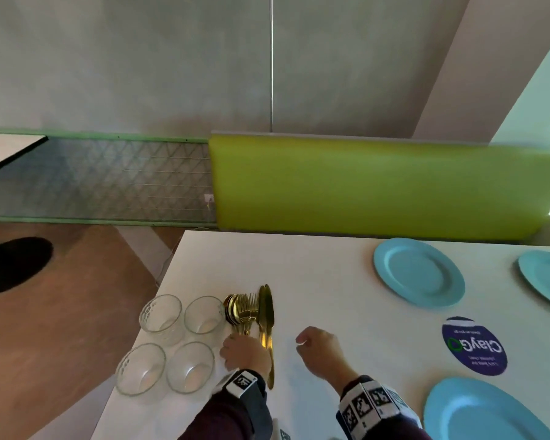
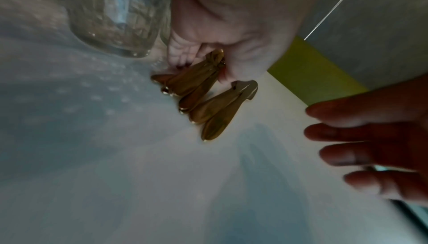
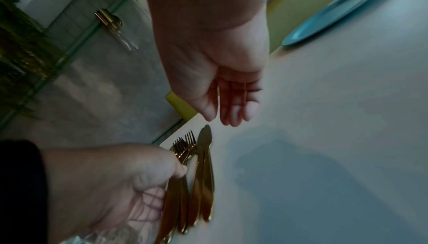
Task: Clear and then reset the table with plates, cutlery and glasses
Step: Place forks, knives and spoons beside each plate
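Gold cutlery lies in a bundle near the left end of the white table — spoons on the left, forks in the middle, knives on the right, all pointing away from the person. The left hand grips the handles of the spoons and forks, fingers and thumb curled round them; from the left wrist the handle ends fan out below the fingers, and the knife handles lie just beside them on the table, outside the grip. The right hand hangs above the table just right of the knives, holding nothing, its fingers loosely bent and close together, tips pointing down near the knife blades without touching them. Four clear glasses stand upright in a two-by-two group left of the cutlery, near the table's left edge, the nearest one just beside the left hand. Three light blue plates lie on the right half of the table — one toward the far side, one cut by the right border, one at the near right. Between them sits a round dark blue sticker with white lettering. A lime-green bench back runs along the far side of the table.
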The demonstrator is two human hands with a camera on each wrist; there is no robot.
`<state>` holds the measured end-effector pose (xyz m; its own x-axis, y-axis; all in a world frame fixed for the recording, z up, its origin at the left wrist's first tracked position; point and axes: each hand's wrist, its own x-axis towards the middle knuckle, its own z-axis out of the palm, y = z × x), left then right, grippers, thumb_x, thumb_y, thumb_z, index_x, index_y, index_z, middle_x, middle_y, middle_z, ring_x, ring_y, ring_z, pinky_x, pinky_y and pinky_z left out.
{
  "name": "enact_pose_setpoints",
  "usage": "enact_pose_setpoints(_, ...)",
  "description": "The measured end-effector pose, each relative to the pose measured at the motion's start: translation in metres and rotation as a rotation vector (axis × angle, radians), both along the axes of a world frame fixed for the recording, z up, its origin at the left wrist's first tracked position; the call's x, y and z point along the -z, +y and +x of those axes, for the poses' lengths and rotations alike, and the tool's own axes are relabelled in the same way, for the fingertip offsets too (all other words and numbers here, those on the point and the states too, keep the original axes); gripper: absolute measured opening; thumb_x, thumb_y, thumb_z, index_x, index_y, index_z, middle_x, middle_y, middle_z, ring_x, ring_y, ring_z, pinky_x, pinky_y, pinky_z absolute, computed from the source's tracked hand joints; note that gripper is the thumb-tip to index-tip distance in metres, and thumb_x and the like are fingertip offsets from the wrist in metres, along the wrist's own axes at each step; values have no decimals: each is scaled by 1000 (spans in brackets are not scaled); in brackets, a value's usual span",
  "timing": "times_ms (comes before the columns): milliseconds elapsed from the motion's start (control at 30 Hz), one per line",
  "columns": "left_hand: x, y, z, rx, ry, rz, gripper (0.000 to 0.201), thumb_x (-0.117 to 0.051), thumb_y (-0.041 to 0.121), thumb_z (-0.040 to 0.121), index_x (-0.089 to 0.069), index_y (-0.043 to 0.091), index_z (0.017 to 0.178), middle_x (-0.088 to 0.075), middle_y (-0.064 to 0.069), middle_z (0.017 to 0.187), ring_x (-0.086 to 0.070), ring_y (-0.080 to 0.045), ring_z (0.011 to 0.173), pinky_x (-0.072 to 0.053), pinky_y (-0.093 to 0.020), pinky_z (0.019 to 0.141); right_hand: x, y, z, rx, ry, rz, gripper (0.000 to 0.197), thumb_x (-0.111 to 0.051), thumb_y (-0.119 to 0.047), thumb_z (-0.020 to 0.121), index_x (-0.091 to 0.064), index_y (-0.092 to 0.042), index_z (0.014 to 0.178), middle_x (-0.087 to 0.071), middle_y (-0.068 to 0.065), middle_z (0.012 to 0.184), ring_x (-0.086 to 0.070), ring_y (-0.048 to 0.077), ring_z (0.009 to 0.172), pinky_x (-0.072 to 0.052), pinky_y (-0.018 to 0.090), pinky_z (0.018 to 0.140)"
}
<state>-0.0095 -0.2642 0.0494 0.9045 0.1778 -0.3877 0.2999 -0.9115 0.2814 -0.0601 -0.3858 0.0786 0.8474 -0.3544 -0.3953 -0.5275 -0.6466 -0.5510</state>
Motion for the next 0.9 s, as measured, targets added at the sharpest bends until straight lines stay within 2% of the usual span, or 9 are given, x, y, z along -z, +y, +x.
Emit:
enact_pose_setpoints(167, 13, -10, 9, -22, -50, 114, 39, -35, 35, 98, -41, 8, 126, -46, -6, 127, -50, -16, 115, -48, -22, 86, 1, -20, 5, -28, 15, -5, 21, -52, -16, 90, -66, -19, 106, -66, 1, 114, -61, 16, 103, -38, 12, 77)
enact_pose_setpoints(233, 16, -11, 12, -22, -53, 142, 35, -33, 34, 98, -43, 12, 124, -49, -3, 125, -52, -13, 112, -48, -20, 84, 2, -24, 6, -18, 23, 1, 18, -52, -16, 89, -65, -22, 101, -67, 1, 113, -60, 15, 94, -36, 11, 73)
enact_pose_setpoints(300, 18, -9, 14, -13, -44, 169, 32, -31, 31, 99, -45, 13, 121, -52, -1, 123, -53, -13, 111, -49, -20, 84, 5, -27, 5, -15, 31, 2, 21, -52, -15, 89, -66, -18, 104, -67, 1, 113, -55, 12, 87, -34, 10, 71)
enact_pose_setpoints(433, 26, -5, 17, 38, -24, 187, 34, -32, 27, 98, -45, 9, 125, -51, -4, 125, -52, -17, 114, -47, -23, 87, 10, -26, 2, -12, 48, 11, 23, -52, -15, 89, -68, -16, 106, -67, 0, 114, -61, 15, 106, -35, 10, 75)
enact_pose_setpoints(633, 31, 3, 16, 166, -106, 197, 36, -34, 24, 98, -47, 12, 130, -49, -5, 130, -49, -18, 118, -43, -25, 94, 7, -27, -5, -1, 29, 28, 22, -52, -14, 89, -68, -15, 105, -68, 1, 112, -62, 15, 101, -34, 9, 72)
enact_pose_setpoints(733, 12, 2, 11, 217, -100, 129, 36, -36, 21, 99, -44, 6, 130, -47, -8, 129, -49, -18, 118, -42, -23, 96, -3, -27, -8, 21, 4, 59, 19, -53, -14, 89, -69, -17, 100, -66, -1, 100, -55, 11, 84, -38, 12, 73)
enact_pose_setpoints(800, -4, -1, 9, 242, -89, 21, 36, -33, 18, 100, -42, 0, 129, -51, -10, 125, -53, -18, 113, -42, -18, 90, -9, -26, -8, 46, -17, 96, 20, -54, -13, 88, -62, -29, 79, -60, -9, 83, -55, 12, 78, -46, 17, 73)
enact_pose_setpoints(867, -27, -7, 6, 201, -54, -195, 32, -32, 12, 100, -41, -4, 125, -57, -14, 119, -59, -24, 108, -42, -19, 77, -18, -23, -10, 80, -32, 139, 29, -53, -13, 87, -52, -34, 66, -54, -14, 72, -57, 15, 76, -49, 21, 71)
enact_pose_setpoints(900, -36, -11, 4, 191, -53, -315, 29, -33, 13, 100, -41, -4, 123, -59, -16, 116, -61, -27, 105, -43, -21, 76, -24, -20, -12, 97, -49, 163, 29, -52, -13, 87, -52, -32, 66, -54, -13, 71, -58, 15, 75, -48, 20, 66)
